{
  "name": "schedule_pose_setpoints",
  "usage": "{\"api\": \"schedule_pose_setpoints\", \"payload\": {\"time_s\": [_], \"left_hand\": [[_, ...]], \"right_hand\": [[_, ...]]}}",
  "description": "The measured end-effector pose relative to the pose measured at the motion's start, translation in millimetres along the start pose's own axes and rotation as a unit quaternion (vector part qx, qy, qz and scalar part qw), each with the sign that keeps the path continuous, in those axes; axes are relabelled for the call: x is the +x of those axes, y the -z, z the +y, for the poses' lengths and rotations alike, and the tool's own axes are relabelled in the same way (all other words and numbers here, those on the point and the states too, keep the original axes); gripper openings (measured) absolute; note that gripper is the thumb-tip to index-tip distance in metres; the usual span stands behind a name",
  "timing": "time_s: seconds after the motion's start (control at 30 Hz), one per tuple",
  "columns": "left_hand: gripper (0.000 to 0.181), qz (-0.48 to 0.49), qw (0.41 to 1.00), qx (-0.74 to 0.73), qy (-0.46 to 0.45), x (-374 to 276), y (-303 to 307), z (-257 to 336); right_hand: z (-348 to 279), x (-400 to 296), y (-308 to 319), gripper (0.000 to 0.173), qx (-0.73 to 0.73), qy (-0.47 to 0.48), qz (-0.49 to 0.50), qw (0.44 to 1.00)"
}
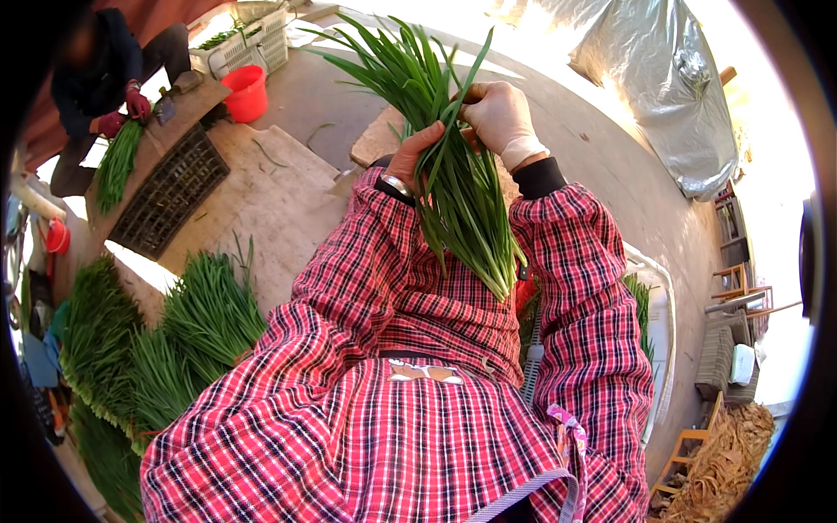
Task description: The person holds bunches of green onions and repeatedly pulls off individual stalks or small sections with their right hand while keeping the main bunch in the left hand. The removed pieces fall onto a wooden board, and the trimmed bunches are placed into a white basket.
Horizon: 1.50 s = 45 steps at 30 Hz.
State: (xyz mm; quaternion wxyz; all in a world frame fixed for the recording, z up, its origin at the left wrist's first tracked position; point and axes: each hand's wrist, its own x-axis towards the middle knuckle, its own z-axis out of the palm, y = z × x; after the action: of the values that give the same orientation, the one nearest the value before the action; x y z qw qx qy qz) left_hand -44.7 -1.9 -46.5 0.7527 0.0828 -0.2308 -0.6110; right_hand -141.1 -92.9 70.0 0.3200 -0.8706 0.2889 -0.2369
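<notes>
A loose bunch of green garlic chives (467, 202) is held up in front of my chest. Its leaf tips fan out at the top and the pale stem ends point down towards my lap. My bare left hand (415, 153) is wrapped around the middle of the bunch, thumb across the front, with a silver bracelet at the wrist. On the other side, my right hand (500, 118), in a thin whitish glove, pinches a few leaves; its fingertips are partly hidden behind them. Behind the bunch, a tan board (376, 137) is partly covered.
Several chive piles (209, 314) lie at my left. A co-worker's gloved hands (134, 111) hold another bunch at a low table (209, 98), near a red bucket (247, 93) and a white crate (271, 39). A white container (664, 327) with chives stands at my right.
</notes>
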Motion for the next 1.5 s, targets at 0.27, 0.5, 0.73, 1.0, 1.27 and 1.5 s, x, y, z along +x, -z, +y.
{"api": "schedule_pose_setpoints", "payload": {"time_s": [0.27, 0.5, 0.73, 1.0, 1.27, 1.5], "left_hand": [[0.042, -0.115, 0.988, -0.031, 0.094, 9.0, 4.1, -4.9], [0.056, -0.101, 0.993, -0.049, 0.029, 3.2, -14.2, -4.8], [0.059, -0.04, 0.995, 0.005, 0.09, 9.3, -5.1, -0.5], [0.043, -0.061, 0.998, 0.006, 0.032, 3.3, -3.1, 1.1], [0.029, -0.034, 0.998, -0.036, 0.045, 21.6, 14.5, -5.0], [0.022, 0.033, 0.999, 0.018, 0.032, 22.1, 14.5, 5.1]], "right_hand": [[-4.0, 13.7, 11.8, 0.028, 0.309, 0.014, -0.046, 0.95], [2.0, 15.6, 26.9, 0.036, 0.348, 0.061, -0.024, 0.935], [-7.6, 27.6, -14.2, 0.035, 0.353, -0.013, 0.076, 0.932], [71.6, -32.4, 117.7, 0.03, 0.747, 0.072, -0.189, 0.633], [215.9, -300.9, 44.4, 0.014, 0.139, -0.182, 0.017, 0.973], [40.1, -183.9, 6.3, 0.015, 0.083, 0.09, 0.127, 0.984]]}}
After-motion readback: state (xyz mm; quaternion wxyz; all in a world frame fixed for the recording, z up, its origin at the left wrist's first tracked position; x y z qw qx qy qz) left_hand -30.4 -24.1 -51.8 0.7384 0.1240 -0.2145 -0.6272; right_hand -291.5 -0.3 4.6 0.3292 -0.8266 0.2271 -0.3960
